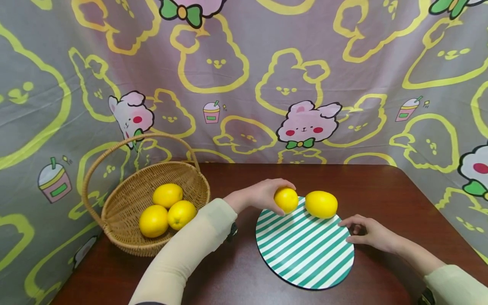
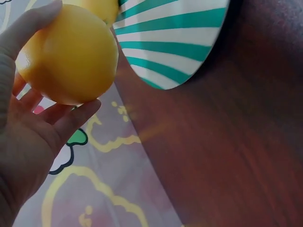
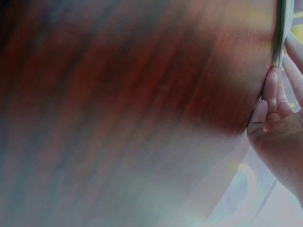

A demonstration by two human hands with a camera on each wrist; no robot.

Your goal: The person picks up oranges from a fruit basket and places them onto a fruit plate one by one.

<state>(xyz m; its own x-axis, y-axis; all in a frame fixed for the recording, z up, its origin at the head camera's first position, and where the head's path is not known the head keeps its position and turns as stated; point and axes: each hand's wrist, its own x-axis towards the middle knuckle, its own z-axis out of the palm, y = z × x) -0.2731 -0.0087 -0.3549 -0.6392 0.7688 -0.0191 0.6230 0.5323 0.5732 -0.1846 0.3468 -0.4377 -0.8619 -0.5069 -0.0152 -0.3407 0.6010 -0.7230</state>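
Observation:
My left hand grips a yellow lemon over the far left rim of a round green-and-white striped board. In the left wrist view, thumb and fingers wrap around this lemon. A second lemon sits at the board's far edge, just right of the held one. At the board's right edge is my right hand, its fingers loosely bent and holding nothing. The right wrist view has that hand's fingertips right at the board's edge.
On the left of the dark brown table stands a wicker basket with a tall handle, holding three lemons. A patterned curtain hangs behind the table and along both sides.

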